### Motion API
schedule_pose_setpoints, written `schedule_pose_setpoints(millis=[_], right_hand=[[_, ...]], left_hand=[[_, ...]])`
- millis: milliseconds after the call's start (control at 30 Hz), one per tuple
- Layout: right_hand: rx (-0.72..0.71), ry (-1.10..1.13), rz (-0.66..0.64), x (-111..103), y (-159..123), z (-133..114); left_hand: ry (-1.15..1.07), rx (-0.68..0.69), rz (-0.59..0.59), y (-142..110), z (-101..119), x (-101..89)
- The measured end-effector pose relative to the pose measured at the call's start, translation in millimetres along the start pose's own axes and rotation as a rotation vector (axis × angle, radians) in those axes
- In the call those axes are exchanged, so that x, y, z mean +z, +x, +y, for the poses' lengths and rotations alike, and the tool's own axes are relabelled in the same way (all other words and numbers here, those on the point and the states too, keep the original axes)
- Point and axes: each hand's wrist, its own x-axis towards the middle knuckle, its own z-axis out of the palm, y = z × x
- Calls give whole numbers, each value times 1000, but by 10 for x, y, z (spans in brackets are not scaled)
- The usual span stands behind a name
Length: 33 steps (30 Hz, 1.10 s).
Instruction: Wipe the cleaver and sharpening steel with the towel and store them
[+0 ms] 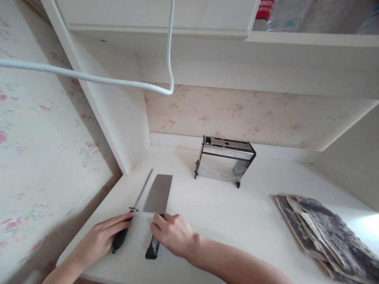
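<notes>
A cleaver (pixel 159 193) with a broad steel blade and black handle lies flat on the white counter (pixel 219 213), blade pointing away from me. My right hand (pixel 173 233) rests over its handle, fingers curled round it. Beside it on the left lies a sharpening steel (pixel 143 191) with a thin rod and black handle. My left hand (pixel 102 237) lies on that handle, fingers laid along it and closing round it.
A metal knife block (pixel 224 161) stands near the back wall. A pile of folded patterned cloths (pixel 324 233) lies at the right. A white cable (pixel 89 77) hangs across the upper left under the cabinet. Floral wallpaper covers the left wall.
</notes>
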Motion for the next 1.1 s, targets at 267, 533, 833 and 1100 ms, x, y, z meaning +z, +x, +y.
schedule_pose_setpoints(millis=[267,533,833,1100], right_hand=[[104,-27,-248,9,154,-211],[119,140,-156,-183,-44,26],[607,337,513,-626,-987,1251],[1252,720,875,-786,-1380,1986]], left_hand=[[-13,-45,-15,90,19,-64],[-15,-43,160,198,-76,-129],[-645,-381,235,1502,555,-330],[-1141,-468,22,2637,1159,91]])
